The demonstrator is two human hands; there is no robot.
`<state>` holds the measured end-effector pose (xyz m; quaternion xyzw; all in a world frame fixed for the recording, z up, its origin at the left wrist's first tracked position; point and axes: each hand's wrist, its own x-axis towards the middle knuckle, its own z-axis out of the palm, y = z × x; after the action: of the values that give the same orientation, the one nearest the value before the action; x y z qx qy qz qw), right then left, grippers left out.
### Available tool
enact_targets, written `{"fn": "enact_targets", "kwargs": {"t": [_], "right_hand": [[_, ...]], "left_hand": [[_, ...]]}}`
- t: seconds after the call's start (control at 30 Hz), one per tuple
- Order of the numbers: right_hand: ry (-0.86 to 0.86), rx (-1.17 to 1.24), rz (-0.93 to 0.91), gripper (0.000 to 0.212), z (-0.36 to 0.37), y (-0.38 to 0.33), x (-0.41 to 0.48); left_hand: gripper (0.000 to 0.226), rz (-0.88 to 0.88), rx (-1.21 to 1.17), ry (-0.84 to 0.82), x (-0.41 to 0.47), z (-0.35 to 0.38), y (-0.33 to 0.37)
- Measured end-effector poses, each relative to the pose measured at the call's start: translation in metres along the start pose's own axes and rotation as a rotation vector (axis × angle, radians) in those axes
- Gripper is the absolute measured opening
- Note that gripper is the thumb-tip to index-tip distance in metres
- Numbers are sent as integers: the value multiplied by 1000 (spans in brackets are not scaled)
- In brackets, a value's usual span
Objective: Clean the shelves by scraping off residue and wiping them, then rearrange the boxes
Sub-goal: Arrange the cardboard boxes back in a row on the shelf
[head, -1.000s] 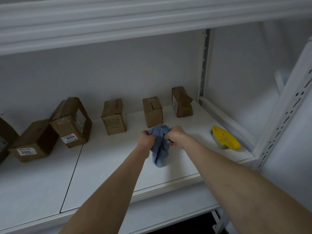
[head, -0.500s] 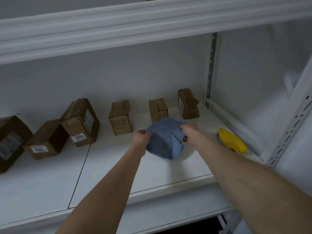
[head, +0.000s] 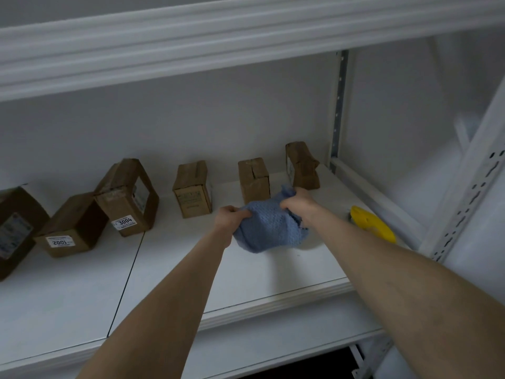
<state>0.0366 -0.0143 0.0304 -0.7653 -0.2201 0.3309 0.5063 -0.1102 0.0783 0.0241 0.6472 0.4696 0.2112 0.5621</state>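
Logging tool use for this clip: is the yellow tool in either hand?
No, the yellow tool lies on the shelf, while the left hand and right hand both grip the blue cloth.

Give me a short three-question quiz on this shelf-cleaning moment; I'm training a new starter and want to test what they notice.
1. True or false: the left hand and the right hand both grip the blue cloth.
2. Multiple choice: where does the yellow scraper lie on the shelf?
A) to the left of the cloth
B) to the right of the cloth
C) on top of a box
3. Short answer: what number is printed on the label of the tilted box?

Key: 1 true; 2 B; 3 3004.
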Motion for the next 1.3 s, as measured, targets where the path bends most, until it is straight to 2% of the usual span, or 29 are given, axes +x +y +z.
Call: {"fn": "enact_targets", "kwargs": {"t": [0.1,0.17,0.37,0.5,0.6,0.73,0.87,0.93,1.1,1.2,1.3], "right_hand": [[84,-201,-10,48,-2,-3,1],[136,-219,-5,41,-4,-2,3],[252,-234,10,40,-18,-4,7],[330,-153,16,40,-25,-1,9],[363,-98,54,39,-27,3,10],[435,-145,62,39,-32,-1,8],[464,-172,65,42,-32,0,7],[440,-133,55,42,-31,2,6],[405,-125,55,43,-34,3,3],[356,35,87,36,-33,4,2],[369,34,82,34,-29,7,3]], "left_hand": [[19,28,-33,14,-2,2,6],[18,67,-45,15,-3,2,10],[67,84,-66,-1,6,-2,13],[44,93,-38,52,11,-9,14],[34,173,15,146,16,-14,13],[36,224,9,239,22,-18,16],[55,185,130,280,22,-20,20],[49,189,162,290,22,-21,18],[17,192,144,336,22,-24,10],[17,153,115,328,25,-23,8],[23,137,140,303,26,-22,4]]}}
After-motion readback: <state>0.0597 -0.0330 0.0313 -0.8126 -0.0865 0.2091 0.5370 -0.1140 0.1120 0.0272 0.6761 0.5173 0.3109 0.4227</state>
